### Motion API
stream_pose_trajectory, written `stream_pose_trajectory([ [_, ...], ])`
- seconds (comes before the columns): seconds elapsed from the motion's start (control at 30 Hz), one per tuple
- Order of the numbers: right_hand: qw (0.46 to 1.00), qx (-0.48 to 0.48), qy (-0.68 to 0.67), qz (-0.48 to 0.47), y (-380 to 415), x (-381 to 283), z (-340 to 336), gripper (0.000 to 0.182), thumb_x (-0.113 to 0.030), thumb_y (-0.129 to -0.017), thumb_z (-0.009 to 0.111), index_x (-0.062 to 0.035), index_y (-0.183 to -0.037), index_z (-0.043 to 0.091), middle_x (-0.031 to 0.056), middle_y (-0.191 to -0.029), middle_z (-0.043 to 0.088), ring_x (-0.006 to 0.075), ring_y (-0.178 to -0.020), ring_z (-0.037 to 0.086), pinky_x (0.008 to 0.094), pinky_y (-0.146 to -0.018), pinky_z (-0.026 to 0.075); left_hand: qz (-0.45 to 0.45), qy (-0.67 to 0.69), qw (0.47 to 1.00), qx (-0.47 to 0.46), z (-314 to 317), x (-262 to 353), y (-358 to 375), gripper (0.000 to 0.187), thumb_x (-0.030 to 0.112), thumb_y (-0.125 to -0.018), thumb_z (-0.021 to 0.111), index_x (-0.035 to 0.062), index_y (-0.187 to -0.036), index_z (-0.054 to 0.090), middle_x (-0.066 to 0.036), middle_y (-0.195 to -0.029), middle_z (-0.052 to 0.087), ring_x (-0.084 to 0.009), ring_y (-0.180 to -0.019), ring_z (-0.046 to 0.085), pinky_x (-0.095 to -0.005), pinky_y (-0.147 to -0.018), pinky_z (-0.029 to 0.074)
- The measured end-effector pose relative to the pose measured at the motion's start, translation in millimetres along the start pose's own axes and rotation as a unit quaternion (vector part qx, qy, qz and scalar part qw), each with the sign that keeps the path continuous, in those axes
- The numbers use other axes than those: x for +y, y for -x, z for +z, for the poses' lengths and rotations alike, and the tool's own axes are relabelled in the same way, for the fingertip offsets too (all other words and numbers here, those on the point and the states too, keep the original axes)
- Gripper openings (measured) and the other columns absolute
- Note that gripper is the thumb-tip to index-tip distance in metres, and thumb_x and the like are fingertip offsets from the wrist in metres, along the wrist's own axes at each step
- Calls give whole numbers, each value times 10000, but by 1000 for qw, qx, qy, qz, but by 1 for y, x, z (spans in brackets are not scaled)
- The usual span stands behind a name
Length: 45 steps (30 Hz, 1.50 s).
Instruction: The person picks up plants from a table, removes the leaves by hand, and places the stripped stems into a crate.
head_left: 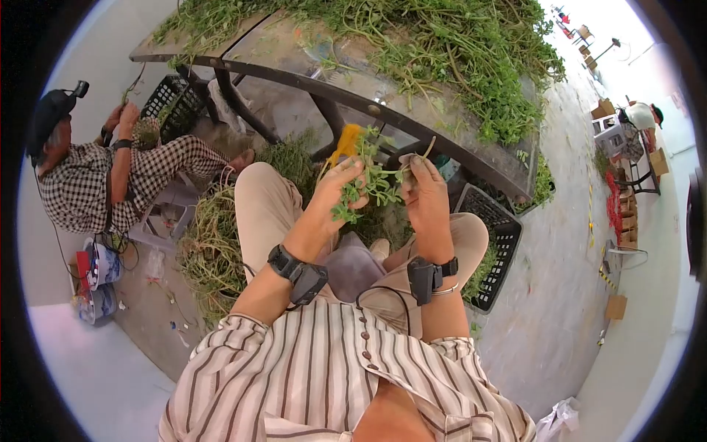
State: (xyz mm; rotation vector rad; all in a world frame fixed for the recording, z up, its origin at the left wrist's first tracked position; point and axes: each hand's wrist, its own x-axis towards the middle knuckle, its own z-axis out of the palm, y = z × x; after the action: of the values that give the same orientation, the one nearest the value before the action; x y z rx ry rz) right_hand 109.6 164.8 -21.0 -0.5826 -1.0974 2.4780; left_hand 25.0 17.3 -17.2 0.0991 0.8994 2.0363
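A leafy green plant sprig (377, 184) stretches between my two hands, above my lap. My left hand (333, 193) is closed around its leafy part. The fingers of my right hand (427, 193) pinch its stem, and a bare stem end pokes up past the fingertips. Something small and greyish shows by my right thumb, too blurred to name. Just beyond my hands is the edge of a table (294, 55) heaped with a pile of similar green plants (471, 59).
Black plastic crates (499, 247) stand right of my knee and under the table's left (173, 99). A heap of stems (210, 250) lies left of my leg. A person in checked clothes (88, 169) sits at left; another person (641, 118) is far right, near boxes.
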Motion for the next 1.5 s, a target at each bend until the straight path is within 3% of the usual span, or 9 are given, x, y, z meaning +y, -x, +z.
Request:
stream_pose_trajectory([
  [0.23,986,30,124,-111,7,-6,-6,208,-218,-914,591,-20,-907,652,-28,-625,464,52,-532,377,211,-475,292,77,-223,948,215,-1,-6,15,179,197,-921,548,90,-1045,621,49,-724,491,-17,-596,424,-173,-493,345],
  [0.43,983,23,150,-102,16,-6,-3,220,-221,-926,568,-20,-879,642,-26,-614,464,61,-522,379,213,-482,302,250,-472,841,80,10,-18,24,270,173,-906,560,6,-1113,612,-49,-1013,649,-144,-918,581,-279,-843,439],
  [0.73,985,12,149,-88,26,-6,0,220,-219,-930,561,-14,-881,622,-24,-623,470,56,-532,392,213,-485,302,268,-580,768,46,4,-26,23,211,118,-889,564,-11,-1051,606,-141,-949,638,-191,-831,600,-294,-764,465],
  [0.97,969,-25,212,-120,38,7,14,202,-213,-931,559,-28,-871,614,-37,-636,484,37,-542,406,192,-489,319,211,-446,858,141,-1,-21,7,223,163,-855,539,-27,-932,626,-15,-659,525,-87,-637,525,-264,-580,430],
  [1.2,977,44,157,-138,45,-7,12,192,-201,-921,558,-27,-880,628,-47,-633,507,23,-534,431,190,-479,351,102,-222,935,256,-31,11,8,193,222,-888,514,105,-992,626,21,-842,562,-85,-710,520,-235,-557,423],
  [1.27,952,20,283,-115,43,-5,6,192,-184,-901,548,-5,-869,608,11,-626,544,65,-528,488,226,-484,389,112,-231,930,262,-17,11,14,210,234,-900,513,101,-1030,610,6,-892,561,-94,-732,525,-228,-570,418],
  [1.33,895,-77,416,-139,25,28,-22,210,-184,-869,542,22,-862,582,129,-683,598,225,-604,597,342,-552,459,102,-318,912,238,-5,11,20,222,232,-903,526,92,-1063,589,-7,-942,555,-96,-758,526,-223,-588,417],
  [1.4,803,-15,543,-246,28,58,-27,250,-196,-821,564,21,-944,566,217,-789,579,369,-731,594,421,-664,473,151,-373,893,203,0,2,24,188,226,-925,510,88,-1027,588,14,-879,549,-75,-725,519,-215,-590,407],
  [1.5,860,-10,488,-149,55,45,-19,258,-196,-819,560,37,-927,542,258,-836,561,436,-795,540,449,-721,453,198,-448,868,84,16,-7,31,195,236,-958,477,77,-997,583,40,-785,509,-39,-636,444,-201,-554,354],
])
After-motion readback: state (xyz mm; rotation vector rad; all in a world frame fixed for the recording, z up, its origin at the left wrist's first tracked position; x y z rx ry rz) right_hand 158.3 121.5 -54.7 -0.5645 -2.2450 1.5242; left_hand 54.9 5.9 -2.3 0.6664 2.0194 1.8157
